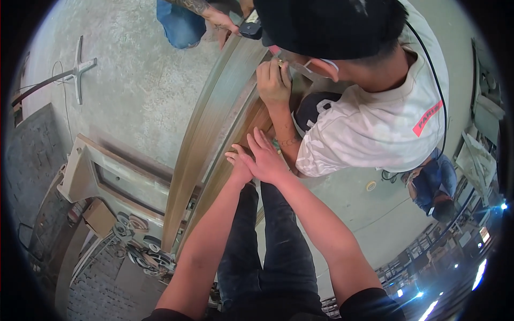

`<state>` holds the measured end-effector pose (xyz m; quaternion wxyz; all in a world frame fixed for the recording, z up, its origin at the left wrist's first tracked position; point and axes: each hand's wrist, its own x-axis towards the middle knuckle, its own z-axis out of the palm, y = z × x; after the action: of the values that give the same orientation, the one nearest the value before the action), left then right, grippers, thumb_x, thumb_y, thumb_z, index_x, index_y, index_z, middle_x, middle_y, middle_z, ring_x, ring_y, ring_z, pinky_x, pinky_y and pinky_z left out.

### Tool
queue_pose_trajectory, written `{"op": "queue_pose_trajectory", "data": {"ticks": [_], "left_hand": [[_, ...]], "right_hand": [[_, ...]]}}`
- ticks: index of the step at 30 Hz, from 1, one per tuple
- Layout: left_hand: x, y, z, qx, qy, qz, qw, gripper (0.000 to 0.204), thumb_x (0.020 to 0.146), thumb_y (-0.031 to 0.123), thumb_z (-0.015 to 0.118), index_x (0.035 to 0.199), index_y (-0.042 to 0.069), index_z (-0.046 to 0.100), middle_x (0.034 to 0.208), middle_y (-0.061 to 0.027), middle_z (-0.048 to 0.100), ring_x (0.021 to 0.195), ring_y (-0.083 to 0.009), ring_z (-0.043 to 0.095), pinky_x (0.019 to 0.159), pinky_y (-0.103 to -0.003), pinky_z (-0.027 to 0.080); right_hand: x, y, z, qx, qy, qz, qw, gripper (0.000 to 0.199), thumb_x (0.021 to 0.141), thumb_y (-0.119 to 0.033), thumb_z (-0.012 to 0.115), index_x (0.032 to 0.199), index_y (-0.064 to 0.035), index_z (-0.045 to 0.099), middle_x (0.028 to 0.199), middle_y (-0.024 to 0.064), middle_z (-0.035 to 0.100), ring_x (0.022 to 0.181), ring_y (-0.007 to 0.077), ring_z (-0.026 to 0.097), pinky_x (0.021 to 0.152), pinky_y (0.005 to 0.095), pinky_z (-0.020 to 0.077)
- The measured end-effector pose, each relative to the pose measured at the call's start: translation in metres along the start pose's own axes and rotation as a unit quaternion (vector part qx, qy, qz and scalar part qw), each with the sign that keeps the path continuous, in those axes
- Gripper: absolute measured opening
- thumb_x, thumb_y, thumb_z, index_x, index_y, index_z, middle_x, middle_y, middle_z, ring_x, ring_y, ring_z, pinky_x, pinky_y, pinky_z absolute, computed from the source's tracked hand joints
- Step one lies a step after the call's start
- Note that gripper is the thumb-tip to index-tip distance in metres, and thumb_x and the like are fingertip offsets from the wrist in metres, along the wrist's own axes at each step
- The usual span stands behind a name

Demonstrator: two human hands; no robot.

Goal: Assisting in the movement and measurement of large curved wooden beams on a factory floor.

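Note:
Two long brown panels, curved by the lens, run away from me side by side. My left hand (242, 167) rests on the nearer brown panel (218, 172), fingers spread toward its edge. Across the back of it lies my right hand (264, 159), its fingers stretched out over the panel. Neither hand shows anything held. Beyond a narrow gap is the wider left panel (195, 144). Just ahead, a person in a black cap (332, 27) and pale shirt bends over the panels. That person's hand (274, 80) pinches something small near the panel surface.
Another person's tattooed arm (214, 16) reaches in at the top beside a dark tool (250, 27). A beige framed piece (123, 176), a cardboard box (99, 216) and several tape rolls (140, 257) are at the left. A metal stand foot (81, 68) stands on the floor.

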<state>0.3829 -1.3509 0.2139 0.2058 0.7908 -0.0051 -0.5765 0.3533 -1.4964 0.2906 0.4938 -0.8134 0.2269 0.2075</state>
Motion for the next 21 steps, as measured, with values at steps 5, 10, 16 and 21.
{"op": "queue_pose_trajectory", "data": {"ticks": [5, 10, 16, 21], "left_hand": [[0.011, -0.016, 0.01, 0.016, -0.009, 0.021, 1.0, 0.125, 0.088, 0.052, 0.071, 0.154, 0.0, -0.021, 0.149, -0.0515, -0.018, 0.141, -0.0694, -0.01, 0.12, -0.064, 0.011], [0.009, -0.016, 0.007, 0.025, -0.015, 0.09, 0.996, 0.124, 0.089, 0.055, 0.069, 0.153, -0.002, -0.02, 0.149, -0.0521, -0.016, 0.141, -0.0692, -0.014, 0.12, -0.065, 0.005], [-0.006, 0.008, -0.009, 0.0, -0.038, 0.069, 0.997, 0.116, 0.093, 0.052, 0.063, 0.153, -0.005, -0.019, 0.151, -0.0483, -0.017, 0.139, -0.0688, -0.02, 0.119, -0.067, -0.002], [-0.015, 0.015, -0.009, -0.035, -0.03, 0.047, 0.998, 0.113, 0.094, 0.053, 0.061, 0.153, -0.008, -0.014, 0.154, -0.0441, -0.016, 0.138, -0.0698, -0.019, 0.117, -0.07, -0.004]], "right_hand": [[0.016, -0.006, 0.008, -0.055, -0.082, 0.065, 0.993, 0.087, 0.101, -0.057, 0.044, 0.155, 0.0082, 0.023, 0.163, 0.0344, 0.009, 0.155, 0.0442, 0.005, 0.125, 0.051, 0.0095], [0.02, -0.003, 0.006, -0.063, -0.109, 0.077, 0.989, 0.09, 0.101, -0.061, 0.041, 0.155, 0.0095, 0.022, 0.164, 0.0334, 0.005, 0.155, 0.0421, 0.003, 0.126, 0.0505, 0.0089], [0.021, -0.004, 0.004, -0.067, -0.125, 0.082, 0.987, 0.091, 0.101, -0.062, 0.039, 0.155, 0.0101, 0.021, 0.164, 0.0341, 0.004, 0.155, 0.0429, 0.001, 0.126, 0.0502, 0.0078], [0.02, -0.006, 0.003, -0.073, -0.129, 0.087, 0.985, 0.09, 0.102, -0.062, 0.038, 0.155, 0.009, 0.022, 0.164, 0.0337, 0.004, 0.155, 0.0425, 0.0, 0.126, 0.05, 0.0079]]}}
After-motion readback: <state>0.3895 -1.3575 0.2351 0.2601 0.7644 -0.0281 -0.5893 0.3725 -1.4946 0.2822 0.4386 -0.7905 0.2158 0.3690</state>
